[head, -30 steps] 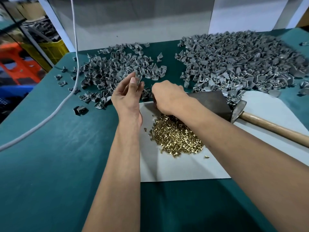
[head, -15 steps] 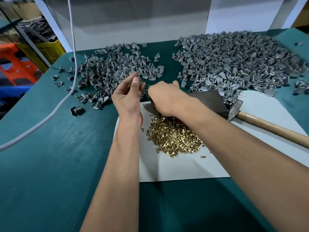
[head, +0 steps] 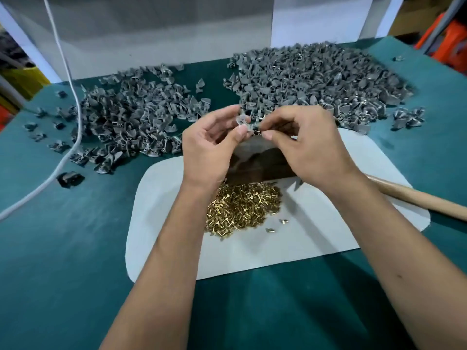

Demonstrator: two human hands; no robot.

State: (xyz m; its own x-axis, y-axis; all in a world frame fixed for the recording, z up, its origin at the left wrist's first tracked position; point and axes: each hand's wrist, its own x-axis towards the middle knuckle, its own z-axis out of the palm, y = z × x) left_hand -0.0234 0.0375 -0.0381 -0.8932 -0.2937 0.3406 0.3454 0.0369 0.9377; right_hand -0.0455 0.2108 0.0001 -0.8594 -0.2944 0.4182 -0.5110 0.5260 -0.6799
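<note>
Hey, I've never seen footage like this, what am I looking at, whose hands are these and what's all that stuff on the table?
No machine here: a person works bare-handed, filmed by one camera on their head, looking down. The left hand and right hand pinch one small grey part between them. On the green table lie a left heap and a right heap of such parts, a white sheet with brass pins and a hammer, and a cable.

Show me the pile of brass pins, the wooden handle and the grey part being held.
pile of brass pins [head: 242, 210], head view, middle of the heap.
wooden handle [head: 419, 201], head view, bare shaft on the right.
grey part [head: 243, 121], head view, its pale curved tab.
</note>
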